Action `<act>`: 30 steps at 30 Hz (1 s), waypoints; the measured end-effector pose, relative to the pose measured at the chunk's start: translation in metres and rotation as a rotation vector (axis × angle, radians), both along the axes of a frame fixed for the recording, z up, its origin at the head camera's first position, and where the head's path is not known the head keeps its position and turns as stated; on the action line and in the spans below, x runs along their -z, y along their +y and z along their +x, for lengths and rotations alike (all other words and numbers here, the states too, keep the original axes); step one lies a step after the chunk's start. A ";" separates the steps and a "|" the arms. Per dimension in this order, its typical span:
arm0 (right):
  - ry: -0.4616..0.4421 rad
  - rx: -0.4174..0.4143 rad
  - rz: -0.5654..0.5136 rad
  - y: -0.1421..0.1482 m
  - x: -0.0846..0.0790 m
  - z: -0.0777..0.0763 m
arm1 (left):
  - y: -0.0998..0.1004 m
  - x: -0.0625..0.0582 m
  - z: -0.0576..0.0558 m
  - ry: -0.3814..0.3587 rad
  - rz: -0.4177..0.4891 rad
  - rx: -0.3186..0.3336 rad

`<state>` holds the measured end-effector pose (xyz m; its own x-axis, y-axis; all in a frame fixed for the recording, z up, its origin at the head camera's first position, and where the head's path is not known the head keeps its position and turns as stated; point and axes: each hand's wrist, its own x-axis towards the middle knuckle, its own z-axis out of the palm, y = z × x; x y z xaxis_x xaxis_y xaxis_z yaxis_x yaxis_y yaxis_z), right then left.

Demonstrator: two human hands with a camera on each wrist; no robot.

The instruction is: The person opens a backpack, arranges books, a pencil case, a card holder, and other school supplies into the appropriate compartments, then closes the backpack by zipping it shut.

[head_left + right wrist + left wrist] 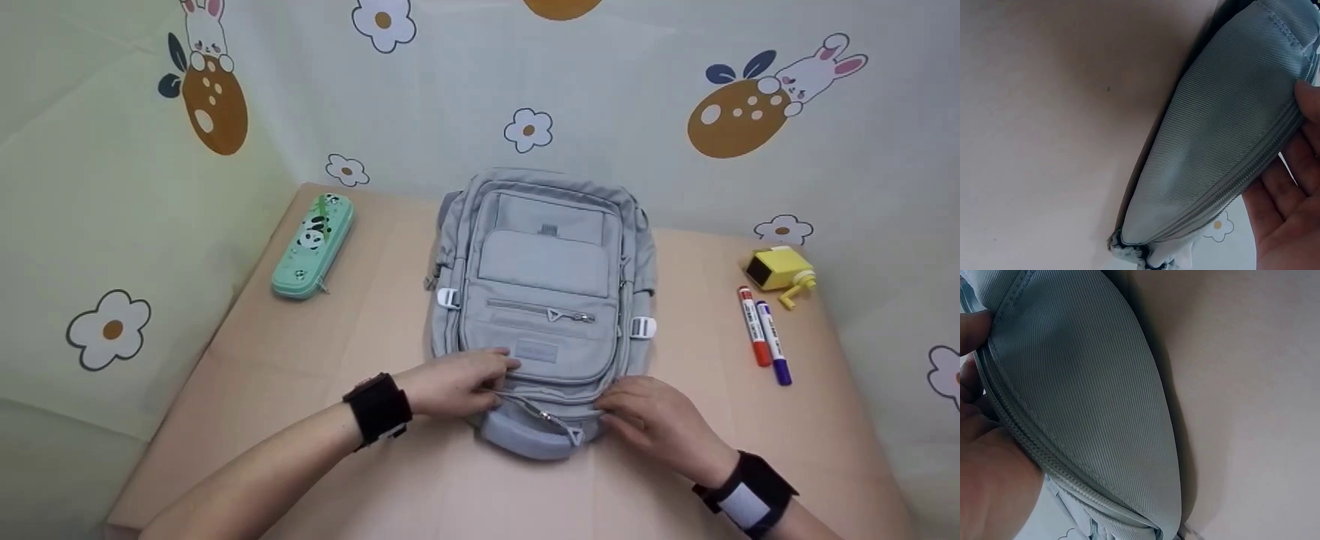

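A grey backpack (pixel 551 262) lies front side up on the table, its top handle end toward the far wall. At its near end, my left hand (pixel 457 382) pinches the zippered edge, with the thumb on one side of the fabric and fingers on the other. On the right of that end, my right hand (pixel 660 424) holds the same edge in a similar pinch. Between the hands hangs a zipper pull (pixel 574 435) with a triangular tab. In the left wrist view, the zipper (pixel 1044 458) curves along the ribbed fabric; some fingertips are hidden behind it.
On the table (pixel 360 457), a green panda pencil case (pixel 313 244) lies at the back left. At the right are a yellow crank sharpener (pixel 780 268), a red marker (pixel 754 326) and a blue marker (pixel 772 341). A patterned cloth wall (pixel 450 97) encloses the table.
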<state>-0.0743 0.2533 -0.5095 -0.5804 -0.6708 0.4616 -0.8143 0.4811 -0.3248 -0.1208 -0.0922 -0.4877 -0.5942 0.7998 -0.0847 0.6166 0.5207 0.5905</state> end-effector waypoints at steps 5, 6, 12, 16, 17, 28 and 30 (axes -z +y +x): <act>-0.007 0.026 -0.001 -0.002 -0.002 0.000 | 0.009 -0.007 0.003 0.051 -0.055 -0.008; -0.014 0.034 0.003 -0.002 -0.002 0.000 | 0.013 -0.009 0.004 0.068 -0.057 -0.005; -0.068 0.071 0.030 -0.002 -0.003 0.000 | 0.042 -0.016 0.012 0.202 -0.040 0.044; -0.078 0.083 0.034 -0.003 -0.001 -0.001 | 0.061 -0.016 0.017 0.292 -0.078 0.089; -0.076 0.085 0.034 -0.004 -0.001 -0.001 | 0.064 -0.015 0.019 0.309 -0.089 0.095; -0.015 0.087 0.005 -0.005 0.000 -0.001 | 0.062 -0.012 0.024 0.337 0.006 0.032; -0.016 0.088 0.004 -0.005 0.000 0.000 | 0.059 -0.012 0.025 0.343 0.034 0.028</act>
